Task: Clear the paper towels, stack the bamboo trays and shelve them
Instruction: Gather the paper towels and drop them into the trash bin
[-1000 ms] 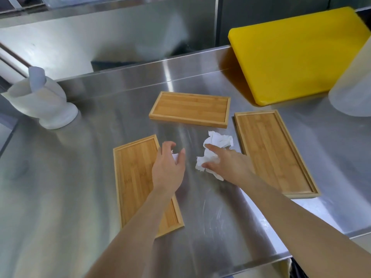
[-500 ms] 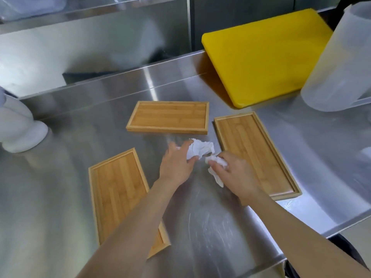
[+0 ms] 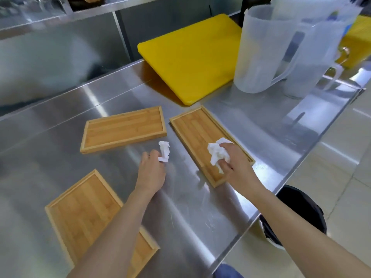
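Three bamboo trays lie on the steel counter (image 3: pixel 60 153): a far tray (image 3: pixel 123 128), a right tray (image 3: pixel 197 135) and a near-left tray (image 3: pixel 84 213) partly under my left forearm. My left hand (image 3: pixel 151 173) grips a small crumpled paper towel (image 3: pixel 164 150) between the far and right trays. My right hand (image 3: pixel 236 167) holds a larger crumpled paper towel (image 3: pixel 217 154) above the near end of the right tray.
A yellow cutting board (image 3: pixel 192 55) leans at the back. Two translucent plastic pitchers (image 3: pixel 259 51) stand at the back right. A black-lined bin (image 3: pixel 301 215) sits on the tiled floor past the counter's right edge. A shelf (image 3: pixel 36 19) runs above the backsplash.
The hands, close together over one wad before, have parted, each now holding its own piece of towel. My right hand moved right over the right tray. The view swung right, revealing pitchers and bin.
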`<state>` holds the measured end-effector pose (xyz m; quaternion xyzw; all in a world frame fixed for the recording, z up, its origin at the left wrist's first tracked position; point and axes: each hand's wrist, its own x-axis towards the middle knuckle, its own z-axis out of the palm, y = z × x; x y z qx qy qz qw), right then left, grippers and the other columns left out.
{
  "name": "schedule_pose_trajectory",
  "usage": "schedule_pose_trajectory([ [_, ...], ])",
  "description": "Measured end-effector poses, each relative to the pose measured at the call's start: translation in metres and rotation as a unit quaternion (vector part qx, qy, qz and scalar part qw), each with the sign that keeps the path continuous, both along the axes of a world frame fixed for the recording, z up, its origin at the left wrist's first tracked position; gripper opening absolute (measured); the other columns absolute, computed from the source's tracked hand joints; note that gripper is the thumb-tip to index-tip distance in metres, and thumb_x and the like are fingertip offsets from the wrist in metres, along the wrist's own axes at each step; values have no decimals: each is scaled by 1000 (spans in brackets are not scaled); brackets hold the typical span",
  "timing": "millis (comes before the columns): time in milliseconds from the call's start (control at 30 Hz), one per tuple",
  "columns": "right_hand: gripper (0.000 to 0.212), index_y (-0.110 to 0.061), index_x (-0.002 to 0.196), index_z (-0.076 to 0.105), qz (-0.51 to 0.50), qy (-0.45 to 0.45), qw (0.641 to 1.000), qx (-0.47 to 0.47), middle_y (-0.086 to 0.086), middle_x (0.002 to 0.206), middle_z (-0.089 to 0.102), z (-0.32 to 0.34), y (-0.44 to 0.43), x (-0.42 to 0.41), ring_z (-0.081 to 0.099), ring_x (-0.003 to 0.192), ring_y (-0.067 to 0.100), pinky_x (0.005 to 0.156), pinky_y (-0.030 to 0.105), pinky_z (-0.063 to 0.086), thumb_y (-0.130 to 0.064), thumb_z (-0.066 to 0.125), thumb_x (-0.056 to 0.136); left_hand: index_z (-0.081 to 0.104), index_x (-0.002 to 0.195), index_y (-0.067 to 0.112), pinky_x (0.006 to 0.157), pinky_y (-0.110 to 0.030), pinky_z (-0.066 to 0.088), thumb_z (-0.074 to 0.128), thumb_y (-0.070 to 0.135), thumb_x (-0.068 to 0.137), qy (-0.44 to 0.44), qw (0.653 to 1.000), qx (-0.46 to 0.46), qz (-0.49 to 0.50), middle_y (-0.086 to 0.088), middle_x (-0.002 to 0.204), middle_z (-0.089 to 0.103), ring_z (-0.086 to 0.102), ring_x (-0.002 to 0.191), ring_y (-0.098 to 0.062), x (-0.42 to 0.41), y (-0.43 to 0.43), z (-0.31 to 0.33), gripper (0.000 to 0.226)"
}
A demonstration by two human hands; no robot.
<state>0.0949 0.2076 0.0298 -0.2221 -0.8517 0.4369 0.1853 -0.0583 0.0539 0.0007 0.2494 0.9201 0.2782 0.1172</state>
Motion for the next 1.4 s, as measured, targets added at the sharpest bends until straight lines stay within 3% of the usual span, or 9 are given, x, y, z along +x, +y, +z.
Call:
schedule_pose_trajectory([
  [100,27,-15,100,52,-69,18,997,5,-3,100,37,10,-1,14,42,83,5,63,-4,36,7,45,86,43,82,11,71,-31,34,38,10,94,-3,997,73,-21,-15,100,50,39,83,-21,17,7,17,13],
  [333,35,-10,123,46,-185,2,983,24,1,113,30,21,37,65,40,91,15,65,4,35,-1,46,89,47,86,12,71,-22,30,40,6,91,-37,981,149,-119,-2,98,41,43,88,-17,85,64,50,10],
  [467,35,-7,124,47,-239,14,971,24,2,113,31,23,70,110,39,95,16,69,4,32,-1,47,89,49,91,7,70,-18,27,40,3,92,-49,966,165,-192,-6,101,43,37,89,-12,128,114,53,10],
  [567,35,-10,125,46,-268,6,963,20,0,113,32,18,100,151,40,96,15,81,18,32,-5,48,90,45,91,9,67,-21,25,34,-3,92,-39,961,150,-230,-7,100,41,38,91,-18,164,155,50,16],
  [700,33,-13,123,48,-292,-12,956,14,-1,112,36,6,147,206,40,95,14,69,9,33,-8,48,91,47,93,6,66,-23,26,35,-6,88,-45,957,141,-250,-5,98,44,41,90,-19,211,208,42,18],
  [867,25,-13,111,58,-317,-79,942,71,8,108,57,-23,204,262,48,104,28,88,38,30,-10,55,86,43,81,24,60,-9,33,32,3,93,-120,949,129,-262,18,79,44,47,75,1,266,260,28,26],
  [1000,30,-11,105,64,-361,-135,918,95,13,101,57,-54,225,292,45,100,35,82,30,20,-21,53,80,45,113,23,74,-24,34,30,-3,87,-136,958,61,-244,4,105,47,43,97,-17,294,285,-9,40],
  [1167,27,-13,111,61,-382,-120,916,-30,0,102,41,-109,241,315,49,97,26,80,30,37,-10,58,84,46,118,24,78,-28,31,33,-1,83,-81,963,-51,-252,-4,101,38,30,92,-24,310,317,-86,45],
  [1400,31,-11,114,59,-403,-129,906,-8,-3,101,39,-242,269,317,45,85,17,71,29,37,-4,53,84,51,128,17,91,-41,45,43,0,88,-104,947,21,-303,-7,122,55,51,111,-25,324,366,-228,44],
])
